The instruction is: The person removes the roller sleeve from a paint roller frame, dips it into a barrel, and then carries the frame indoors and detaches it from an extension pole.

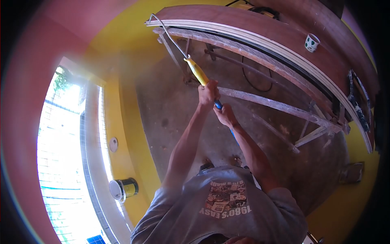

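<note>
A paint roller's bent wire frame (172, 40) runs up from a yellow handle (196, 71) fitted to a blue pole (218, 104). My left hand (208, 92) is wrapped round the pole at the base of the yellow handle. Lower down, my right hand (225, 115) is closed round the blue pole, whose lower end passes behind my right forearm. The frame's far end shows against the yellow wall, past the corner of the trestle table; I cannot make out a roller sleeve on it.
Wooden boards (260, 30) lie stacked on a trestle table (280, 106). A patterned cup (312, 42) stands on the boards. A paint can (124, 189) sits by the bright window (61, 154) at left. A cable (252, 84) hangs beneath the table, over the stained floor (170, 118).
</note>
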The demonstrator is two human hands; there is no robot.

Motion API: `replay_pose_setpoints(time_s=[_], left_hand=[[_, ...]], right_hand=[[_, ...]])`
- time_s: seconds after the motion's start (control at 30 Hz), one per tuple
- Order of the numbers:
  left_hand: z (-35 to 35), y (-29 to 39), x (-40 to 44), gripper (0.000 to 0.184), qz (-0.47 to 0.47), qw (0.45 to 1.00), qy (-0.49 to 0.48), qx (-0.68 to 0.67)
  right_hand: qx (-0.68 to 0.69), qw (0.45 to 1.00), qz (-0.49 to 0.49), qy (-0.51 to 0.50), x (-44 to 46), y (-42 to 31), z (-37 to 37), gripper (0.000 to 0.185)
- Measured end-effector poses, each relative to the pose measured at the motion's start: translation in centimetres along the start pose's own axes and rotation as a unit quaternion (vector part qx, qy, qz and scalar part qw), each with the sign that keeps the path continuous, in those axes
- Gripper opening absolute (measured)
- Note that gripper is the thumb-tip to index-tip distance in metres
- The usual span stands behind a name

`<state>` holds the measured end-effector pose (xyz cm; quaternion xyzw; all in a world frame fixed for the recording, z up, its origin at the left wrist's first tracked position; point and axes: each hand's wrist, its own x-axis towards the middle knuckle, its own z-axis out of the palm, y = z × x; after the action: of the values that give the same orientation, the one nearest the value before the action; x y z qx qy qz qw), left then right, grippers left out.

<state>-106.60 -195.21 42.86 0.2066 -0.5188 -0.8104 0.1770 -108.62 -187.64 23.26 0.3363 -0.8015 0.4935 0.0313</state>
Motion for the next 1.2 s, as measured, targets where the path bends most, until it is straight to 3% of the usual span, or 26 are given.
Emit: replay_pose_setpoints(time_s=[0.17, 0.27, 0.37, 0.4, 0.43, 0.47, 0.5, 0.6, 0.63, 0.73, 0.77, 0.8, 0.9, 1.13, 1.2], left_hand=[[0.4, -1.1, -0.3, 0.027, 0.014, 1.0, -0.018, -0.003], [0.5, -2.4, 0.1, 0.023, -0.01, 0.999, -0.035, 0.017], [0.5, -5.8, 0.5, 0.018, -0.059, 0.998, 0.031, 0.011], [1.4, -6.5, -0.5, 0.024, -0.032, 0.998, 0.026, 0.044], [1.1, -7.8, -0.4, 0.024, -0.021, 0.997, 0.006, 0.075], [0.6, -9.4, 0.0, 0.024, -0.008, 0.994, -0.014, 0.105], [0.3, -11.1, 0.7, 0.023, -0.067, 0.998, -0.006, 0.006], [2.1, -10.6, -0.7, 0.027, -0.125, 0.992, -0.006, -0.019], [2.2, -10.9, -0.5, 0.027, -0.127, 0.991, 0.0, -0.033], [1.3, -12.1, 1.6, 0.026, -0.108, 0.99, 0.046, -0.072], [0.8, -11.6, 2.4, 0.025, -0.097, 0.989, 0.064, -0.087], [1.4, -9.7, 2.2, 0.021, -0.079, 0.985, 0.145, -0.045], [-2.0, -7.2, 4.0, 0.019, -0.085, 0.979, 0.142, -0.116], [-1.5, -9.3, 2.3, 0.027, -0.117, 0.968, 0.136, -0.173], [-0.8, -9.6, 1.8, 0.029, -0.127, 0.972, 0.095, -0.171]], right_hand=[[-0.056, 0.997, -0.022, 0.047, -0.7, -1.3, -1.3, 0.047], [-0.025, 0.999, -0.003, 0.024, -1.5, -1.8, -3.5, 0.049], [-0.067, 0.992, 0.054, 0.097, -4.2, 0.2, -2.6, 0.05], [-0.056, 0.979, 0.028, 0.195, -5.3, 0.1, -2.5, 0.048], [-0.113, 0.985, 0.128, -0.003, -6.1, 0.0, -4.1, 0.047], [-0.09, 0.986, 0.123, -0.062, -6.7, 1.4, -4.8, 0.047], [-0.061, 0.984, 0.115, -0.123, -7.4, 2.7, -5.1, 0.049], [-0.123, 0.968, 0.218, 0.018, -7.5, -0.1, -5.7, 0.042], [-0.035, 0.969, 0.238, -0.063, -7.3, -0.2, -8.3, 0.039], [-0.019, 0.991, 0.13, 0.012, -10.0, 4.6, -8.2, 0.036], [-0.049, 0.987, 0.156, 0.004, -11.1, 4.0, -10.0, 0.036], [-0.079, 0.98, 0.182, -0.006, -13.1, 2.7, -12.8, 0.037], [-0.161, 0.964, 0.212, 0.003, -18.4, 4.1, -16.7, 0.039], [-0.267, 0.938, 0.219, 0.01, -25.9, 12.0, -18.3, 0.043], [-0.288, 0.937, 0.195, 0.019, -26.8, 13.1, -18.7, 0.044]])
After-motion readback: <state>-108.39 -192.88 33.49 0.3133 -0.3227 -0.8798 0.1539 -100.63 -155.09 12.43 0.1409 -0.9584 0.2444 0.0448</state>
